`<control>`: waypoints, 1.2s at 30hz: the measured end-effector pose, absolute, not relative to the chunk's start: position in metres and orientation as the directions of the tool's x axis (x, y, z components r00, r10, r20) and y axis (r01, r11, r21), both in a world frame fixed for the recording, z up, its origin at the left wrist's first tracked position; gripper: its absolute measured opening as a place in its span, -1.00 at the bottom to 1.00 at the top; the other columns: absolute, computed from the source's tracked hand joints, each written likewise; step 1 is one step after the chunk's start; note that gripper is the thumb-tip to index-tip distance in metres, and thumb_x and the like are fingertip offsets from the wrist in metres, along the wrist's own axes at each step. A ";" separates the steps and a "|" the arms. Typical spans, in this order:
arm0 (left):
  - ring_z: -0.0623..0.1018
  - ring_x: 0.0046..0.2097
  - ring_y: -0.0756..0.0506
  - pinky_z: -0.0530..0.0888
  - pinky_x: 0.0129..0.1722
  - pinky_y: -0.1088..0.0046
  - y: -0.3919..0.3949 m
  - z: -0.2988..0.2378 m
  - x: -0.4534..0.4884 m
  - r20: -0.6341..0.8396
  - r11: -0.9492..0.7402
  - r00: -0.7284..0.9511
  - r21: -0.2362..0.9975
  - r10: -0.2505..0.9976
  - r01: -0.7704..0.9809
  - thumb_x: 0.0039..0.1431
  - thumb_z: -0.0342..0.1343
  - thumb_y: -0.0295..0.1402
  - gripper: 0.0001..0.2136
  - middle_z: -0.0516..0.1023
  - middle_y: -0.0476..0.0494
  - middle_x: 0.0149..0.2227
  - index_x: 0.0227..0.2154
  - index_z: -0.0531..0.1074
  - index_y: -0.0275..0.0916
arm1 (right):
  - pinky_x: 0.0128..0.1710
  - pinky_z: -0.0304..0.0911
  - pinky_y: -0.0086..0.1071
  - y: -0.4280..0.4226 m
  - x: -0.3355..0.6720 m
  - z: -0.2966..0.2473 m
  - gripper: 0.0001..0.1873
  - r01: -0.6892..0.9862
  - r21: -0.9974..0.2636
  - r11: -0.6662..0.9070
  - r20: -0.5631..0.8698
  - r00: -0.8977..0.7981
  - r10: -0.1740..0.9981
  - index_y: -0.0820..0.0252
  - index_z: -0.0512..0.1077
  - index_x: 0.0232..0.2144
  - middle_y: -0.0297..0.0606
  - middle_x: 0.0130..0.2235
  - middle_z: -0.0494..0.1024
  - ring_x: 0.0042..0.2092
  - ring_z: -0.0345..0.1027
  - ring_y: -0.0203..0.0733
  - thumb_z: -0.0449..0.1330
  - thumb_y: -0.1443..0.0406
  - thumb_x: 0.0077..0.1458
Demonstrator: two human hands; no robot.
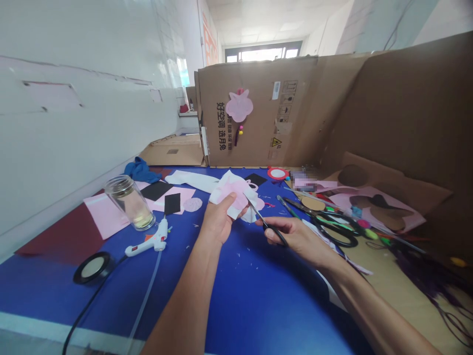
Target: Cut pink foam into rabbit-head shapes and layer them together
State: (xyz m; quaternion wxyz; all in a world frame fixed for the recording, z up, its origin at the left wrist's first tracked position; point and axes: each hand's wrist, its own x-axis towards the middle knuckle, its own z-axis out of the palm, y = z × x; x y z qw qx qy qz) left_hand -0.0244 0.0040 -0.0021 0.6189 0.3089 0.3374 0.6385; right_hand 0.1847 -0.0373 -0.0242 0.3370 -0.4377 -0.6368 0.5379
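My left hand (218, 219) is closed on a piece of white and pink paper (232, 193), held just above the blue table surface (236, 296). My right hand (291, 236) grips small black-handled scissors (264, 222), whose blades point up and left into the lower right edge of the paper. Both forearms reach in from the bottom of the view.
A glass jar (129, 202), a white glue gun (150, 241) with its cord and a black tape roll (92, 267) lie at the left. Pink and black paper sheets (162, 195) sit behind. Larger black scissors (332, 227), cutouts and beads crowd the right. Cardboard walls (266, 118) enclose the back and right.
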 end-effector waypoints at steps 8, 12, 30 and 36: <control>0.68 -0.01 -0.29 0.67 -0.14 0.17 0.003 -0.001 -0.024 -0.033 -0.007 -0.056 0.808 0.998 -0.589 0.01 0.43 -0.44 -0.52 0.68 -0.28 0.04 0.04 0.56 -0.20 | -0.24 0.13 -0.33 -0.036 0.184 -0.029 -0.35 0.165 -0.986 0.009 -0.055 -0.380 0.923 0.16 0.59 0.09 -0.35 -0.36 0.47 -0.32 0.25 -0.21 0.39 -0.09 0.09; 0.67 0.03 -0.30 0.67 -0.10 0.16 0.004 -0.002 -0.024 -0.032 -0.004 -0.050 0.806 0.998 -0.592 0.01 0.43 -0.44 -0.54 0.69 -0.29 0.03 0.02 0.57 -0.21 | -0.26 0.10 -0.34 -0.035 0.184 -0.031 -0.38 0.156 -0.987 0.026 -0.038 -0.398 0.917 0.16 0.59 0.10 -0.37 -0.37 0.45 -0.33 0.21 -0.24 0.38 -0.08 0.13; 0.69 0.00 -0.31 0.67 -0.08 0.13 0.002 0.000 -0.024 -0.063 0.037 -0.021 0.794 0.998 -0.607 0.06 0.40 -0.46 -0.51 0.70 -0.31 0.00 0.10 0.54 -0.21 | -0.28 0.14 -0.34 -0.034 0.192 -0.023 -0.34 0.193 -0.981 0.031 -0.050 -0.400 0.915 0.20 0.61 0.07 -0.33 -0.37 0.46 -0.33 0.23 -0.23 0.39 -0.11 0.08; 0.68 0.05 -0.30 0.63 0.04 0.19 0.008 0.004 -0.036 -0.076 0.093 0.055 0.747 0.996 -0.658 0.15 0.34 -0.38 -0.61 0.70 -0.37 0.00 0.05 0.58 -0.31 | -0.28 0.14 -0.34 -0.030 0.204 -0.023 -0.39 0.203 -0.979 0.036 -0.055 -0.427 0.903 0.20 0.62 0.05 -0.35 -0.39 0.48 -0.35 0.21 -0.26 0.41 -0.05 0.09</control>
